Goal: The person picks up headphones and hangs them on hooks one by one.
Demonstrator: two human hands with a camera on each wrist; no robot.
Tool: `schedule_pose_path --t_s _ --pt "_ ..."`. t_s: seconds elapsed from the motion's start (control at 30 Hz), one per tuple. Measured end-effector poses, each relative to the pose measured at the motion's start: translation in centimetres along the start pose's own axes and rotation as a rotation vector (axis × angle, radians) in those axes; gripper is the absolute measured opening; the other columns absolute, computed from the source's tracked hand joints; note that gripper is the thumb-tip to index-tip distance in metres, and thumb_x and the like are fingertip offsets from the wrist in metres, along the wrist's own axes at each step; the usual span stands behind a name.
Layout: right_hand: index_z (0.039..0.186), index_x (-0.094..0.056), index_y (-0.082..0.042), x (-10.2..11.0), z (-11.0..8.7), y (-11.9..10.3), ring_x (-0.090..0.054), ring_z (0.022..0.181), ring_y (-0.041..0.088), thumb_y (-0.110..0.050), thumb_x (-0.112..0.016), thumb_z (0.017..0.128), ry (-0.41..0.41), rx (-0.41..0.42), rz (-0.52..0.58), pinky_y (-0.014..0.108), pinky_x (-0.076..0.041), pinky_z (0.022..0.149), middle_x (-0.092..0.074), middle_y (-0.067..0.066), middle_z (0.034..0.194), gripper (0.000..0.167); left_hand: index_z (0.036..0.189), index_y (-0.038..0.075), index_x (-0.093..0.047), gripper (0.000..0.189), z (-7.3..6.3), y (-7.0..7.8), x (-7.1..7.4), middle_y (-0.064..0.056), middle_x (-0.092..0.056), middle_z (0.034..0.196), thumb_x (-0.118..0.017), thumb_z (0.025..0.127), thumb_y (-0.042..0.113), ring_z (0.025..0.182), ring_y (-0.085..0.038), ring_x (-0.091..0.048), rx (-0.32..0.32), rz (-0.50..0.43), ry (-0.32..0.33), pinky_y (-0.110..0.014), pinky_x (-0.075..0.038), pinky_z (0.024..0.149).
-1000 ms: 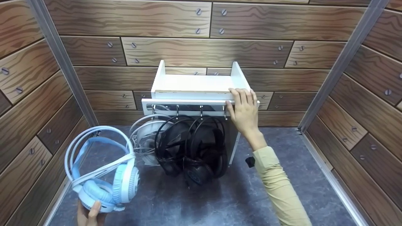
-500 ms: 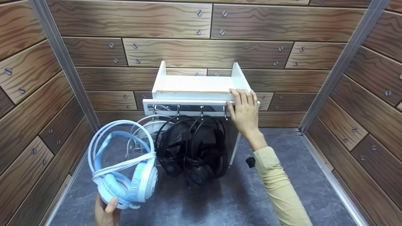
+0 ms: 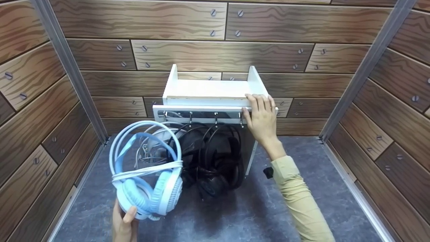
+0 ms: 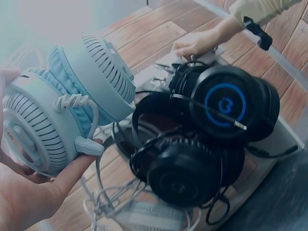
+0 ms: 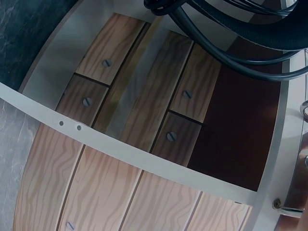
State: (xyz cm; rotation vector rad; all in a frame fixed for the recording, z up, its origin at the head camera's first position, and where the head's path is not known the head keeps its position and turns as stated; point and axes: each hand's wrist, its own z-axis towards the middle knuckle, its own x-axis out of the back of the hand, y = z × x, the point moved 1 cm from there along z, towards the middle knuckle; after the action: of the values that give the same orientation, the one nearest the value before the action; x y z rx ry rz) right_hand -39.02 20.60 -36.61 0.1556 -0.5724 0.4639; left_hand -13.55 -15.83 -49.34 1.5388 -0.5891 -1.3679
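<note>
My left hand (image 3: 124, 222) holds light-blue and white headphones (image 3: 169, 193) by the lower ear cup, thumb on the near side. Their headband points up, and a white cable crosses between its two sides. They overlap the left part of a white rack (image 3: 211, 89) in the head view. My right hand (image 3: 262, 122) grips the rack's front right corner, its fingers over the hook rail (image 3: 201, 109). Black headphones (image 4: 180, 173) and a second black pair (image 4: 231, 103) with a blue ring logo hang below the rail. White headphones (image 4: 149, 215) hang at its left end, partly hidden.
Several metal hooks (image 3: 216, 118) line the rail; the rightmost hook (image 3: 241, 118) is right beside my right thumb. The rack stands on a dark grey floor (image 3: 289, 208), close to the wood-patterned back wall (image 3: 215, 53). Loose white cables (image 4: 98, 202) dangle near the white headphones.
My left hand has carried the light-blue headphones to the right and slightly up, so that they now overlap the hanging headphones. My right hand stays at the rack's corner.
</note>
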Motion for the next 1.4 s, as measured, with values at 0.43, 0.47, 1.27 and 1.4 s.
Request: schedule_pose_path --t_s 0.43,0.47,1.27,1.4 --pt "0.140 -0.052 -0.011 0.0 0.0 0.0 -0.045 0.126 0.031 -0.039 -0.046 0.105 0.018 0.008 0.008 0.048 -0.021 0.120 -0.055 0.012 0.129 0.044 0.161 0.002 -0.010 0.084 -0.2 0.3 -3.4 -0.024 -0.031 0.151 -0.056 0.092 0.018 0.126 -0.014 -0.050 -0.029 0.009 -0.159 -0.024 -0.046 0.104" --pt "0.140 -0.052 -0.011 0.0 -0.1 0.0 -0.045 0.126 0.031 -0.039 -0.046 0.105 0.015 0.009 0.006 0.048 -0.021 0.120 -0.055 0.011 0.129 0.044 0.161 0.002 -0.009 0.085 -0.3 0.4 -3.6 -0.025 -0.029 0.153 -0.056 0.092 0.018 0.128 -0.015 -0.049 -0.027 0.010 -0.164 -0.024 -0.045 0.105" --pt "0.147 -0.052 -0.011 3.0 0.4 1.3 -0.051 0.129 0.030 -0.033 -0.054 0.105 -0.107 0.094 0.077 0.047 -0.028 0.117 -0.057 0.010 0.141 0.047 0.157 -0.004 -0.020 0.084 0.3 0.1 -9.1 -0.029 -0.040 0.145 -0.064 0.087 0.014 0.124 -0.025 -0.053 -0.062 0.051 -0.306 -0.032 -0.049 0.103" --pt "0.143 -0.056 -0.010 3.9 0.4 2.3 -0.051 0.132 0.030 -0.028 -0.056 0.104 -0.099 0.121 0.106 0.050 -0.026 0.119 -0.058 0.010 0.142 0.043 0.154 -0.005 -0.025 0.082 0.5 -0.1 -9.8 -0.028 -0.044 0.140 -0.066 0.086 0.016 0.122 -0.026 -0.055 -0.066 0.039 -0.325 -0.034 -0.050 0.102"
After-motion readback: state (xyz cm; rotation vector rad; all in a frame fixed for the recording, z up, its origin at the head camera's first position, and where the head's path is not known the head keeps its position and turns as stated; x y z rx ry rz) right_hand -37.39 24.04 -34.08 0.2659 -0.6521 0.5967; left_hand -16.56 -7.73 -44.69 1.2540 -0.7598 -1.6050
